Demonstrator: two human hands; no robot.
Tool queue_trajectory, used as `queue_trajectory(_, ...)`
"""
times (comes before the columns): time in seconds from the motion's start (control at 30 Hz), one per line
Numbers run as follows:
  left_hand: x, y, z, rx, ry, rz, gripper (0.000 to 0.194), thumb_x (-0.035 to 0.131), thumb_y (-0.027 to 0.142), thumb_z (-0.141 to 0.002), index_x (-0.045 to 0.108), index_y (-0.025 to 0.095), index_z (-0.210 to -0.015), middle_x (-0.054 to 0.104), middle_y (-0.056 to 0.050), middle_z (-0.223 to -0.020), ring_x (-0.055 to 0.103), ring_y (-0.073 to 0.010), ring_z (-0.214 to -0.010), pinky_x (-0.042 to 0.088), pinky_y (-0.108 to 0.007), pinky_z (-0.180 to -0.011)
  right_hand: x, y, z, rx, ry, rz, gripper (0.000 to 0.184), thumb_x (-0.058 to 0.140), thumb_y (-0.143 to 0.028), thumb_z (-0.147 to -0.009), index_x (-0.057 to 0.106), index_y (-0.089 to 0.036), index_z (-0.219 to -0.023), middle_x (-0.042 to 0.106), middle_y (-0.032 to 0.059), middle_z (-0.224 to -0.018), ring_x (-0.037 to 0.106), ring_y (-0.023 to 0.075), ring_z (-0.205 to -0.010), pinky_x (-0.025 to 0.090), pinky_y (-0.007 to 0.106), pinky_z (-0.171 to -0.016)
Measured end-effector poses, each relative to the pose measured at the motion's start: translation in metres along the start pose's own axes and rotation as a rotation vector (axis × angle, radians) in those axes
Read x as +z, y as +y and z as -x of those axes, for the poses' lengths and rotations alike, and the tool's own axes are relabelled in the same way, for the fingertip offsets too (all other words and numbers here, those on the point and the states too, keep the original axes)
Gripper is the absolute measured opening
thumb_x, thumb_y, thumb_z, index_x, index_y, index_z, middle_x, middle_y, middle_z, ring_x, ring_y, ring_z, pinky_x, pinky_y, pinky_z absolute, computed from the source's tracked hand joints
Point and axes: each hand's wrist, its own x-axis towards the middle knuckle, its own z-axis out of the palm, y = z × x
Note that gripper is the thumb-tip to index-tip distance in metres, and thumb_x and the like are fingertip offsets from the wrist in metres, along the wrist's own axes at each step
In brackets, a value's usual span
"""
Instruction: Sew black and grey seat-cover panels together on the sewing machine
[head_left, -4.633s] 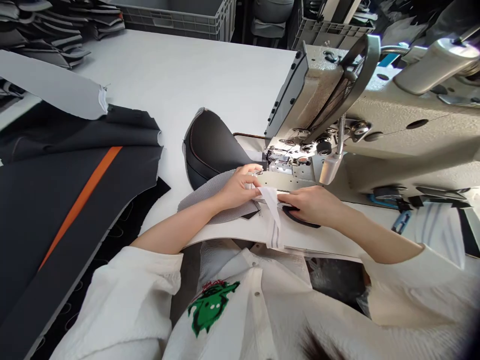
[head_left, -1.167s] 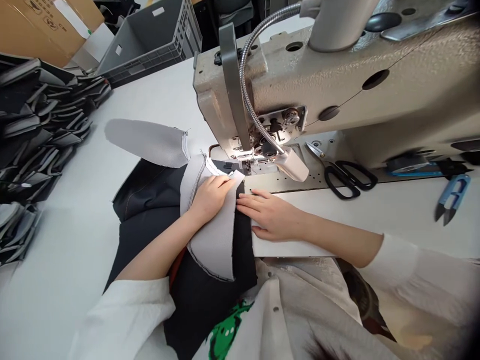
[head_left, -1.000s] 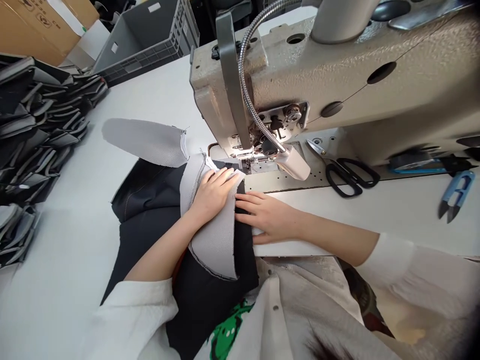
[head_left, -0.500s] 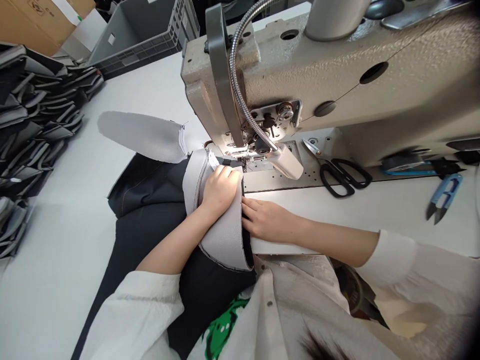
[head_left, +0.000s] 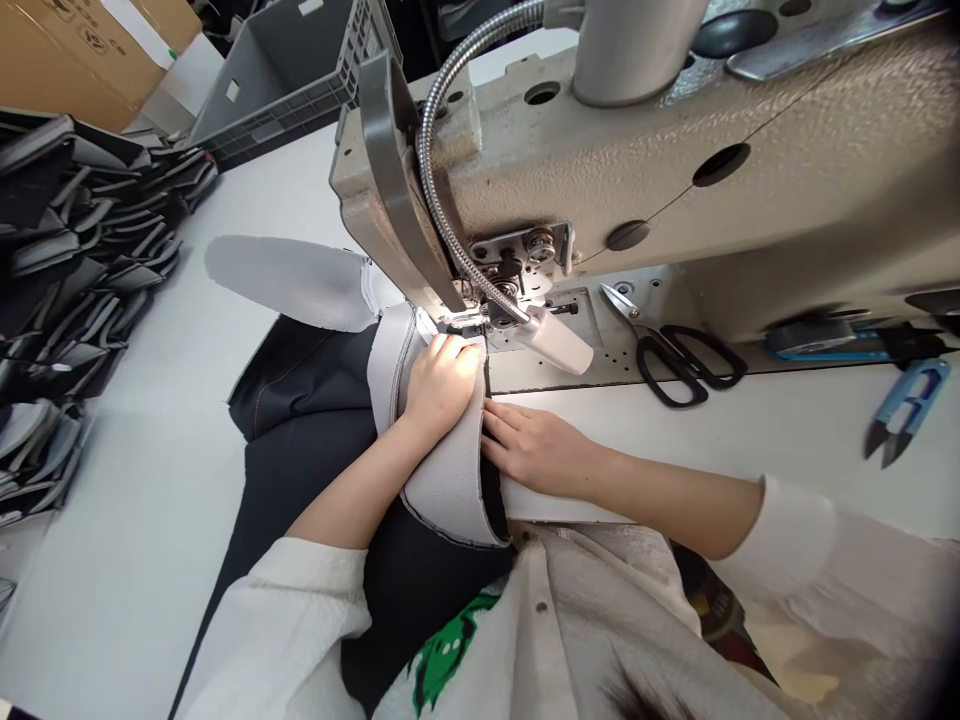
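Observation:
My left hand lies curled on a grey fabric piece, pressing its top edge just in front of the presser foot of the beige sewing machine. My right hand rests flat beside it, fingers stretched out onto the fabric's right edge and the black layer beneath. Dark fabric spreads left and down toward my lap. Another grey piece sticks out to the left behind the machine head.
Black-handled scissors lie on the machine bed at right. Blue thread snips sit on the white table at far right. Stacks of dark cut pieces fill the left side. A grey crate and cardboard boxes stand behind.
Over the last second my left hand has slid the grey fabric forward to the presser foot. My right hand has drawn in closer to the fabric's edge. My view has shifted.

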Motion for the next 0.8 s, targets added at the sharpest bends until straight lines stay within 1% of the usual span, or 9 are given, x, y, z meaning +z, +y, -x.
queue_trajectory(0.17, 0.0008, 0.0005, -0.0031, -0.002, 0.02, -0.003, 0.019, 0.05, 0.021, -0.094, 0.068, 0.019, -0.089, 0.067, -0.004, -0.094, 0.056, -0.021, -0.089, 0.044, -0.03, -0.074, -0.0017, 0.0036, -0.0001, 0.007, 0.009, -0.015, 0.023, 0.046, -0.009, -0.091, 0.068, -0.007, -0.095, 0.068, 0.0179, -0.103, 0.064, 0.0238, -0.101, 0.051, 0.036, -0.094)
queue_trajectory(0.4, 0.0054, 0.0002, -0.0079, -0.003, 0.047, -0.014, 0.02, 0.05, 0.021, -0.094, 0.068, 0.021, -0.086, 0.067, -0.002, -0.091, 0.056, -0.0205, -0.091, 0.045, -0.03, -0.074, 0.0001, 0.0077, 0.0009, 0.028, -0.04, -0.025, 0.025, 0.044, -0.01, -0.093, 0.068, -0.008, -0.097, 0.066, 0.0182, -0.108, 0.062, 0.0242, -0.107, 0.052, 0.038, -0.093)
queue_trajectory(0.57, 0.0074, -0.0018, -0.0088, -0.014, 0.048, 0.005, 0.019, 0.051, 0.021, -0.093, 0.07, 0.023, -0.091, 0.068, -0.002, -0.1, 0.055, -0.0206, -0.095, 0.046, -0.03, -0.076, 0.001, 0.0056, 0.0019, 0.051, -0.064, -0.024, 0.026, 0.044, -0.01, -0.093, 0.067, -0.007, -0.103, 0.064, 0.0189, -0.114, 0.059, 0.0265, -0.113, 0.053, 0.039, -0.093)
queue_trajectory(0.67, 0.0071, -0.0029, -0.0091, -0.029, 0.032, 0.034, 0.02, 0.05, 0.022, -0.094, 0.07, 0.024, -0.093, 0.068, -0.001, -0.103, 0.055, -0.0204, -0.098, 0.046, -0.03, -0.078, 0.0014, 0.0048, 0.0015, 0.043, -0.056, -0.004, 0.026, 0.044, -0.009, -0.092, 0.067, -0.005, -0.103, 0.065, 0.0189, -0.113, 0.059, 0.0266, -0.112, 0.052, 0.038, -0.095)
queue_trajectory(0.8, 0.0062, -0.0032, -0.0083, -0.025, 0.022, 0.043, 0.02, 0.051, 0.023, -0.094, 0.071, 0.024, -0.094, 0.068, -0.002, -0.102, 0.056, -0.0204, -0.098, 0.046, -0.03, -0.077, 0.001, 0.0037, 0.0003, 0.03, -0.036, 0.012, 0.025, 0.044, -0.009, -0.092, 0.068, -0.004, -0.1, 0.065, 0.0188, -0.11, 0.061, 0.0267, -0.109, 0.051, 0.038, -0.096)
